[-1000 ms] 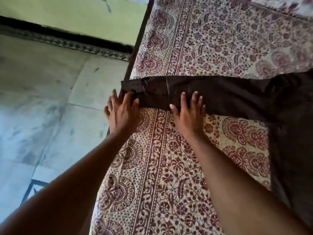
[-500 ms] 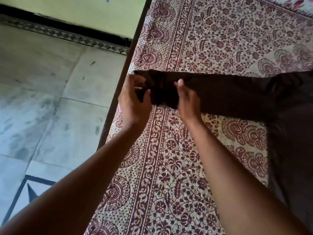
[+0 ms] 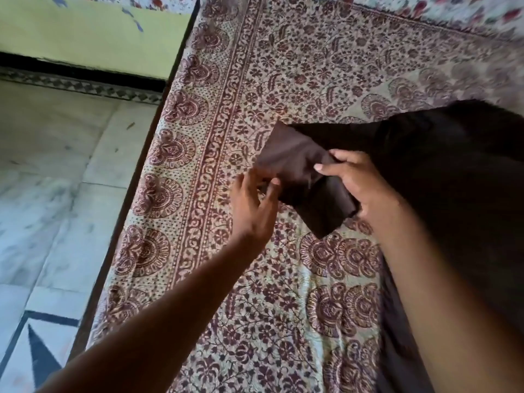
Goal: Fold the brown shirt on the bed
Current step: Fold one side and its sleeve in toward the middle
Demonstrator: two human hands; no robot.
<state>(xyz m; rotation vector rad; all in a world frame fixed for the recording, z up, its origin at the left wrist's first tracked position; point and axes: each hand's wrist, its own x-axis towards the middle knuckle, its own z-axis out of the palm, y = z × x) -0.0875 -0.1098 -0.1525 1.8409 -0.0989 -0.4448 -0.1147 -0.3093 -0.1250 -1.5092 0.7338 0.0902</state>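
Note:
The brown shirt (image 3: 453,171) lies on the right side of the bed, its body dark and partly hidden by my right forearm. Its sleeve (image 3: 289,154) is lifted and doubled back toward the body, with the cuff end hanging down near the bed cover. My right hand (image 3: 357,185) grips the sleeve, thumb on top and fingers underneath. To the left of it, my left hand (image 3: 255,202) pinches the sleeve's lower left edge with thumb and fingertips.
A cream and maroon floral bed cover (image 3: 255,80) spreads over the bed. The bed's dark left edge (image 3: 133,199) runs diagonally beside a grey tiled floor (image 3: 56,165). A yellow-green wall (image 3: 85,32) stands at the far left.
The sleeve lay stretched out flat to the bed's left edge under both palms. Both hands then took hold of its end and carried it right, folding it back toward the shirt body.

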